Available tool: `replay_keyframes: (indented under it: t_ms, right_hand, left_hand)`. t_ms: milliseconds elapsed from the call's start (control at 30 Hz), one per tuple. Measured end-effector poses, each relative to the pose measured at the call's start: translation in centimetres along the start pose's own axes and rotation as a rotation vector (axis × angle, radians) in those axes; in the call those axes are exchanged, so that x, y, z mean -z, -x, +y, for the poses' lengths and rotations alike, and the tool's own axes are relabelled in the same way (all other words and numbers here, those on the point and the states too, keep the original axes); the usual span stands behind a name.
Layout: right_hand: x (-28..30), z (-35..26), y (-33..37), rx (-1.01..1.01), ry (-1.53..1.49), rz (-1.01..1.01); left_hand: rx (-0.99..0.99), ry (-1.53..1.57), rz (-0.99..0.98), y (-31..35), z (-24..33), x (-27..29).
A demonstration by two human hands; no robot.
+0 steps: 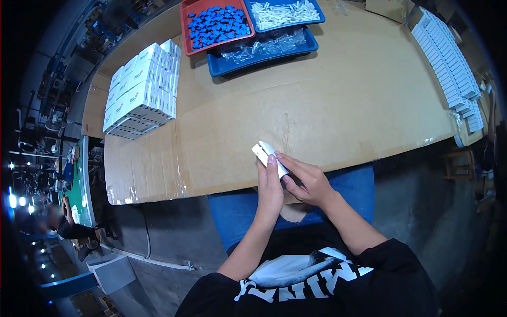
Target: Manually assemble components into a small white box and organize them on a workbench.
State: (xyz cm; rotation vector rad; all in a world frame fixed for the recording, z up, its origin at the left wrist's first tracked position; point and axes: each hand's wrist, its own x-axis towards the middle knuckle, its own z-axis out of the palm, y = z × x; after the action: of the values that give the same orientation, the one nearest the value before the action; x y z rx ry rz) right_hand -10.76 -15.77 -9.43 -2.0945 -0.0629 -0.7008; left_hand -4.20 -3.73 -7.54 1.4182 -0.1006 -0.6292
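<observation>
Over the near edge of the table, both hands hold a small white box (pixel 268 151) whose far end looks unfolded. My left hand (pixel 270 186) is closed on its left side, the thumb lying along the top. On the other side my right hand (pixel 309 182) grips it, with fingertips on the upper face and the thumb lower down. Whatever is inside the box, if anything, cannot be made out.
The cardboard-covered table (pixel 232 116) bears stacked white boxes (pixel 140 87) on the left. At the back are a red tray (pixel 186 31) of blue pieces, a blue tray (pixel 320 20) of white pieces and a lower blue tray (pixel 222 71) of clear bags. White boxes (pixel 446 63) line the right edge.
</observation>
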Motion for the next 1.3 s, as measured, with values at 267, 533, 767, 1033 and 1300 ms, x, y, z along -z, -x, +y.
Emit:
replay_keyframes:
  t_ms: [267, 533, 767, 1033, 1300]
  right_hand:
    - [-0.7, 0.5, 0.9, 0.035, 0.078, 0.007]
    - [-1.5, 0.3, 0.9, 0.143, 0.158, 0.037]
    - [-1.8, -0.6, 0.9, 0.132, 0.189, 0.033]
    - [-2.0, -0.8, 1.4, 0.080, 0.177, 0.046]
    - [-0.5, -2.2, -0.2, -0.262, -0.157, 0.058]
  left_hand:
    - [-0.057, -0.015, 0.042, 0.4, 0.4, -0.5]
    - [-0.072, 0.013, 0.092, 0.3, -0.4, 0.3]
    - [-0.035, 0.066, 0.107, 0.3, -0.7, 0.6]
    - [-0.005, 0.086, 0.072, 0.1, -1.1, 1.2]
    - [0.233, 0.265, -0.117, -0.2, 2.5, 2.4]
